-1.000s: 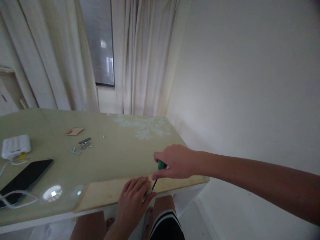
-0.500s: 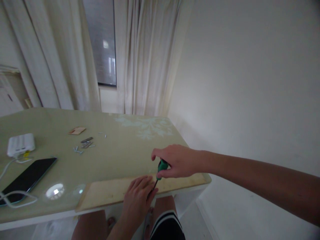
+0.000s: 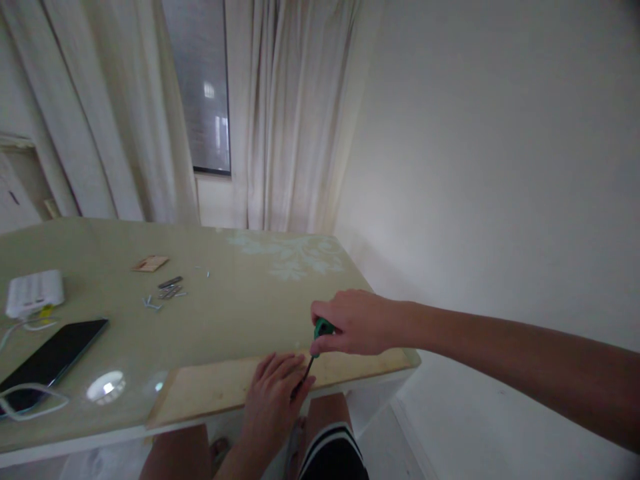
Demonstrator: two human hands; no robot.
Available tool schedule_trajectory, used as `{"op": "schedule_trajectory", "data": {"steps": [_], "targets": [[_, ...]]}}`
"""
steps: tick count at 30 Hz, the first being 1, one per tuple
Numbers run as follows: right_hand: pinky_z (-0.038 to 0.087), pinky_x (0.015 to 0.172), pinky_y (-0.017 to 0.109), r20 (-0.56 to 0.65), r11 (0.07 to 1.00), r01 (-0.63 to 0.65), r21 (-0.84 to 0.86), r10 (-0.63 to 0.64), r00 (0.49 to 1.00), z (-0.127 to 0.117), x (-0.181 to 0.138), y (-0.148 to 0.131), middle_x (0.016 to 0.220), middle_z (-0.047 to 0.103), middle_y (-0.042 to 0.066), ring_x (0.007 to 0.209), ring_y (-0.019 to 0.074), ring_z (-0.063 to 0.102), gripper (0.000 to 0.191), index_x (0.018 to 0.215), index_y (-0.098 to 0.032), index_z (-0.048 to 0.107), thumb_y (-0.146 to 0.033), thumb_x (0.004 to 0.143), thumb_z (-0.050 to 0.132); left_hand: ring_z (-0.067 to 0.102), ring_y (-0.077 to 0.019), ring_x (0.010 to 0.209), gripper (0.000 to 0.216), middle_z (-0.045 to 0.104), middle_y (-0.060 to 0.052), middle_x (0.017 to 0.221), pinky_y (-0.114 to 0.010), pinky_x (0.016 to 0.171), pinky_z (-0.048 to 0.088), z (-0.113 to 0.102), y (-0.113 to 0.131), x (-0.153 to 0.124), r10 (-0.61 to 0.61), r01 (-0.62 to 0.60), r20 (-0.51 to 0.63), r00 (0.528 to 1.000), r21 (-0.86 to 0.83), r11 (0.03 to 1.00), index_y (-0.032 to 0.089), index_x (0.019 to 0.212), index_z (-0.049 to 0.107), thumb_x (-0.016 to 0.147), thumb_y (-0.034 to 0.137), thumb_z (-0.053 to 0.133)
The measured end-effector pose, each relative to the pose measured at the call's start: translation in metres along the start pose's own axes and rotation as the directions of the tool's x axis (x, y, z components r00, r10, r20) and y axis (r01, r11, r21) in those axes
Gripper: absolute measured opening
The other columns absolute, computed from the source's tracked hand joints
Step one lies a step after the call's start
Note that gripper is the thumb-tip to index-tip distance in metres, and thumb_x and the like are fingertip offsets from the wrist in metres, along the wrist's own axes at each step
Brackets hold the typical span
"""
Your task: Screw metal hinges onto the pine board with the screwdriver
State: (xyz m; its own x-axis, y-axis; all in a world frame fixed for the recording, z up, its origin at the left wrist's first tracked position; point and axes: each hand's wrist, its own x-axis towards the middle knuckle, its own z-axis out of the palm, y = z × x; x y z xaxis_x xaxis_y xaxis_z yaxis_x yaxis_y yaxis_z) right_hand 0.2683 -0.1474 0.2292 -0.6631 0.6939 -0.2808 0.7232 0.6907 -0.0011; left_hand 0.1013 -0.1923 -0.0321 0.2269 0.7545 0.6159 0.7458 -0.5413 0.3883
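A long pale wooden board [image 3: 215,387] lies along the front edge of the table. My left hand [image 3: 275,393] presses on its middle, fingers over the top and thumb toward the front edge. Between that thumb and the index finger sits something small and dark, mostly covered by the hand. My right hand [image 3: 357,323] is closed round the green and black handle of a screwdriver [image 3: 324,328]. The screwdriver's shaft slants down to the left, its tip reaching the gap beside my left thumb. Whatever the tip touches is hidden.
Several screws [image 3: 151,303] and small metal parts [image 3: 171,291] lie on the green table cover [image 3: 240,300], near a flat wooden piece [image 3: 151,263]. A phone [image 3: 55,360], a white cable [image 3: 35,400] and a white box [image 3: 36,293] are at left. A wall [image 3: 475,167] stands right.
My right hand has turned slightly about the screwdriver handle, its index finger curling in closer. My left hand stays on the board. The view has shifted a little to the right.
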Motion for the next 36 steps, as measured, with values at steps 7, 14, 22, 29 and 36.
{"op": "schedule_trajectory", "data": {"steps": [7, 14, 22, 29, 36], "targets": [[0.039, 0.064, 0.029, -0.033, 0.997, 0.036, -0.063, -0.038, 0.999, 0.004, 0.001, -0.001, 0.091, 0.077, 0.01, 0.079, 0.0234, 0.069, 0.039, 0.115, -0.02, 0.069, -0.051, 0.107, 0.047, 0.074, -0.0253, 0.106, 0.006, 0.082, 0.002, 0.11, -0.05, 0.105, 0.051, -0.004, -0.004, 0.003, -0.04, 0.047, 0.089, 0.995, -0.086, 0.995, 0.032, 0.091, 0.079, 0.093, 0.029, 0.074], [0.041, 0.068, 0.03, -0.03, 0.996, 0.074, -0.057, -0.076, 0.997, 0.002, -0.003, 0.0, 0.097, 0.078, 0.012, 0.083, 0.0243, 0.07, 0.038, 0.12, -0.02, 0.067, -0.052, 0.105, 0.051, 0.074, -0.0254, 0.106, 0.008, 0.082, 0.005, 0.1, -0.056, 0.114, 0.042, 0.002, -0.005, -0.001, -0.08, 0.088, 0.072, 0.994, -0.119, 0.989, 0.034, 0.088, 0.079, 0.092, 0.027, 0.076], [0.04, 0.067, 0.029, -0.013, 0.998, 0.058, -0.023, -0.058, 0.998, 0.004, -0.003, 0.001, 0.094, 0.077, 0.01, 0.082, 0.023, 0.069, 0.033, 0.115, -0.021, 0.068, -0.049, 0.105, 0.054, 0.075, -0.0225, 0.097, 0.009, 0.082, 0.007, 0.097, -0.056, 0.115, 0.04, 0.004, -0.004, -0.001, -0.124, 0.135, 0.081, 0.989, -0.141, 0.981, 0.034, 0.085, 0.078, 0.092, 0.03, 0.076], [0.041, 0.065, 0.03, -0.017, 1.0, 0.002, -0.032, -0.003, 1.0, 0.003, -0.004, -0.001, 0.096, 0.077, 0.012, 0.085, 0.0267, 0.07, 0.043, 0.116, -0.02, 0.068, -0.059, 0.1, 0.058, 0.076, -0.0206, 0.09, 0.013, 0.082, 0.007, 0.094, -0.056, 0.116, 0.039, 0.005, -0.005, -0.002, -0.089, 0.09, 0.016, 0.996, -0.124, 0.988, 0.033, 0.082, 0.076, 0.094, 0.034, 0.073], [0.04, 0.066, 0.031, -0.004, 0.989, 0.106, -0.104, -0.107, 0.994, 0.002, -0.003, -0.002, 0.094, 0.076, 0.011, 0.082, 0.025, 0.069, 0.035, 0.113, -0.018, 0.068, -0.048, 0.107, 0.05, 0.075, -0.0183, 0.086, 0.016, 0.08, 0.007, 0.088, -0.051, 0.119, 0.033, 0.006, -0.005, -0.002, -0.023, 0.013, -0.089, 0.996, -0.111, 0.994, 0.031, 0.079, 0.074, 0.095, 0.033, 0.072]]}}
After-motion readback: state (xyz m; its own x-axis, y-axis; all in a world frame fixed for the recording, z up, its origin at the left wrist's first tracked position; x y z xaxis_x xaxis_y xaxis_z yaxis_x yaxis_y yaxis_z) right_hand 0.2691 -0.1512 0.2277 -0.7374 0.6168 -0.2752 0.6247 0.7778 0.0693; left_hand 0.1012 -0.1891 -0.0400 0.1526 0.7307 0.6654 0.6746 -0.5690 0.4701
